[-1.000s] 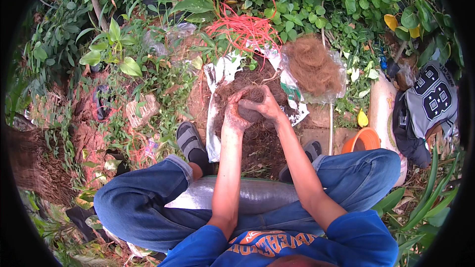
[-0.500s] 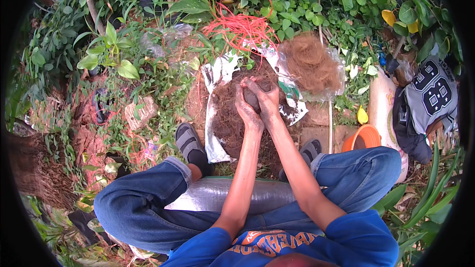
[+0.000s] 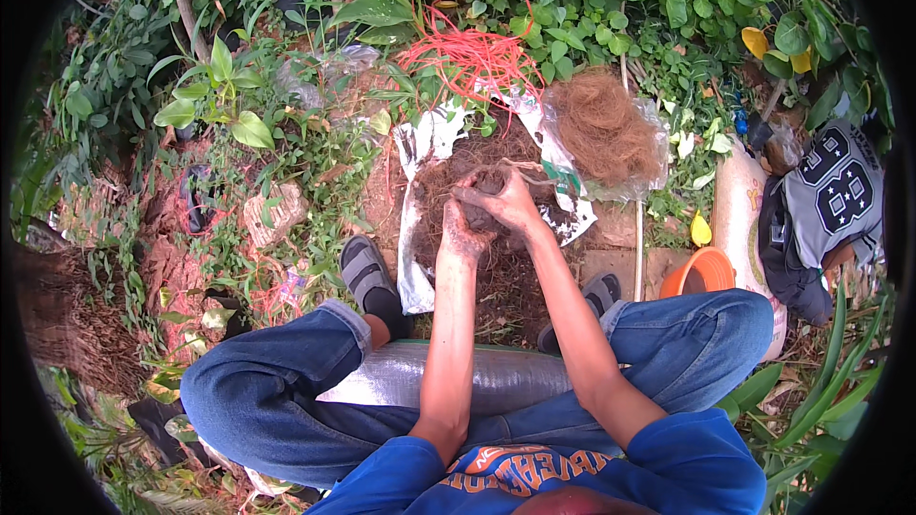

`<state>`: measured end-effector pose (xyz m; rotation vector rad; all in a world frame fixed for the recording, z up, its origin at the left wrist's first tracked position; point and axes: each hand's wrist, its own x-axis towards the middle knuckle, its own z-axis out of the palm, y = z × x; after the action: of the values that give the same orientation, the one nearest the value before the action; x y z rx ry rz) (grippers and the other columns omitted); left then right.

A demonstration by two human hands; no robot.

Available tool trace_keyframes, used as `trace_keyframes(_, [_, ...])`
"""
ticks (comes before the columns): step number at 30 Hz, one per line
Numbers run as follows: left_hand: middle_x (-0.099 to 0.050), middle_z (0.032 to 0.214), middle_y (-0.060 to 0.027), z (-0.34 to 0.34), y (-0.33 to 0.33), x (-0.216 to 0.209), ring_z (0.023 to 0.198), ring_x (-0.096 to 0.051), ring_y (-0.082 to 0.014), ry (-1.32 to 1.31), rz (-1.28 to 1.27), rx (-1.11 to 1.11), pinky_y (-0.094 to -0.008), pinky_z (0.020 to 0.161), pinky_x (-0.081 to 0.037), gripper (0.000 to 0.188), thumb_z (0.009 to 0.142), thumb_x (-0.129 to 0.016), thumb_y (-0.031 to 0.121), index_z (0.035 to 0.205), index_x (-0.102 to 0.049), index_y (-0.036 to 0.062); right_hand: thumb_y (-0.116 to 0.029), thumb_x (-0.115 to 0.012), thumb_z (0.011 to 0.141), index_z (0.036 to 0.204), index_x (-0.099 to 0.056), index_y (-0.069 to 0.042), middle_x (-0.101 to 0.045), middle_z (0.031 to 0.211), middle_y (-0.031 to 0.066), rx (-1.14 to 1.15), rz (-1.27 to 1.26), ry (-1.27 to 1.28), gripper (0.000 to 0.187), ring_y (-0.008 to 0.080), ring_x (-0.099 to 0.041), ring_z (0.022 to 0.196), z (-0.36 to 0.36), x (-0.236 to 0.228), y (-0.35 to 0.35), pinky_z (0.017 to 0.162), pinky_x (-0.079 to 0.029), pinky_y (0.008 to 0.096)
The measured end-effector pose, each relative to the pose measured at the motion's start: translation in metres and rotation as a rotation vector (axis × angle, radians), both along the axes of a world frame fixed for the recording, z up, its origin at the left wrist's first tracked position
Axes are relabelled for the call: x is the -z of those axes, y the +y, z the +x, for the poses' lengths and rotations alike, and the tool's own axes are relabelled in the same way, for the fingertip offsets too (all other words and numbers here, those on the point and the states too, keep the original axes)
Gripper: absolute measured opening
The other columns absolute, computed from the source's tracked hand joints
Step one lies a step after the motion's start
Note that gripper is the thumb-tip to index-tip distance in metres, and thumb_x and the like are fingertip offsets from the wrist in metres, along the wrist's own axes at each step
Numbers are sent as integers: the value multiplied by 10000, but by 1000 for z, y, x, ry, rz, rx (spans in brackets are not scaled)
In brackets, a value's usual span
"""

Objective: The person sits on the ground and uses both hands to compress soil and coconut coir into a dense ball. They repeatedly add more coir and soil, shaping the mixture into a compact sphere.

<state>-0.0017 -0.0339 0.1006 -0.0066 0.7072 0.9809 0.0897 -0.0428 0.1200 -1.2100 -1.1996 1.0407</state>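
Dark soil in a rounded clump [image 3: 480, 218] sits cupped between my two hands, over a heap of soil and roots [image 3: 429, 198]. My left hand [image 3: 462, 232] curls round the near left side of the clump. Over its far right side bends my right hand [image 3: 511, 202], thumb and fingers wrapped round it. Dirt covers the fingers of both hands, and they hide part of the clump. A thin root-like strand [image 3: 528, 170] shows just beyond the right hand. The heap lies on an opened white plastic sack [image 3: 414, 277].
Brown fibre [image 3: 604, 129] lies on clear plastic at the right, beside a pale pole [image 3: 639, 248]. Red string [image 3: 474, 62] is tangled beyond the sack. An orange pot [image 3: 676, 283], a full pale sack [image 3: 737, 195] and grey-black cloth [image 3: 825, 191] are farther right. Plants surround the spot.
My hands have drawn slightly nearer to me and turned around the clump. The left hand has dropped lower, and the right hand now bends over the top. The thin strand has come into sight.
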Motion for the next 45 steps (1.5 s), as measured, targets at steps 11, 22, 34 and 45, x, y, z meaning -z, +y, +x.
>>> trace_keyframes(11, [-677, 908, -57, -6, 12, 59, 806, -647, -217, -255, -2, 102, -389, 730, -534, 390, 939, -383, 380, 953, -638, 85, -66, -771, 727, 806, -638, -38, -662, 801, 32, 1, 8, 122, 158, 123, -624, 736, 2, 46, 2, 704, -510, 276])
trace_keyframes(22, [-422, 547, 41, 13, -2, 39, 553, -452, -120, -271, -146, -186, -269, 627, -437, 346, 947, -349, 226, 621, -445, 157, -82, -729, 777, 726, -626, -16, -626, 684, 43, -98, 4, 220, 132, 119, -576, 613, 11, 17, -7, 604, -469, 273])
trace_keyframes(34, [-609, 1066, -73, 25, -5, -1, 1013, -577, -199, 267, 398, -290, -361, 926, -443, 407, 951, -425, 402, 1070, -603, 56, -129, -726, 792, 878, -615, -25, -641, 803, 39, 378, -144, 772, 175, 140, -614, 745, -18, 1, 0, 716, -499, 283])
trace_keyframes(45, [-603, 1111, -1, 10, -22, -10, 1034, -575, -171, 132, 76, 54, -406, 857, -478, 302, 952, -470, 392, 1117, -589, 168, -203, -769, 745, 762, -652, -22, -647, 713, 21, 144, -6, -81, 217, 107, -603, 694, 16, 13, -2, 703, -484, 279])
